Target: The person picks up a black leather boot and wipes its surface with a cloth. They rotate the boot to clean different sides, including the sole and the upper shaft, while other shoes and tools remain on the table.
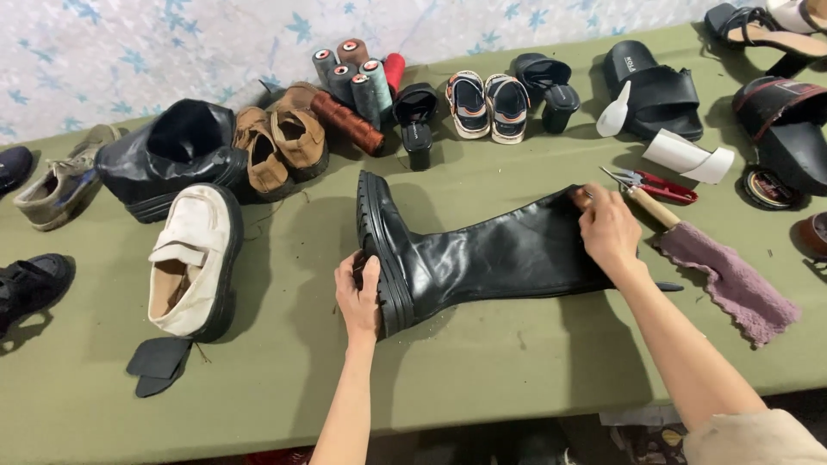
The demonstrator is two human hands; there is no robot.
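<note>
Head view looks down on an olive-green cloth-covered desk (517,362) where a tall black leather boot with a thick ridged sole (482,254) lies on its side near the middle, sole toward the left edge and shaft opening toward the right edge. The left hand (358,293) presses against the sole at the heel end, fingers curled over the tread, so its grip holds the boot there. The right hand (608,228) rests on the top rim of the shaft, fingers pinching the leather edge; something thin may be between the fingertips, but I cannot tell what.

Just beside the right hand lie a wooden-handled tool (652,207), red-handled snips (659,185) and a mauve towelling rag (732,280), all near the right edge. A white curled sheet (687,156) and a round tin (767,186) sit farther back on that side.

Toward the left edge stand a cream-and-black chunky loafer (191,258), a black crumpled ankle boot (172,155), a pair of tan suede shoes (280,146) and a grey worn shoe (60,185). Black cut sole pieces (157,364) lie near the front-left corner. Along the far edge are several cones of thread (357,73), a black block-heeled shoe (415,120), small striped sandals (488,105) and black slide sandals (650,86).
</note>
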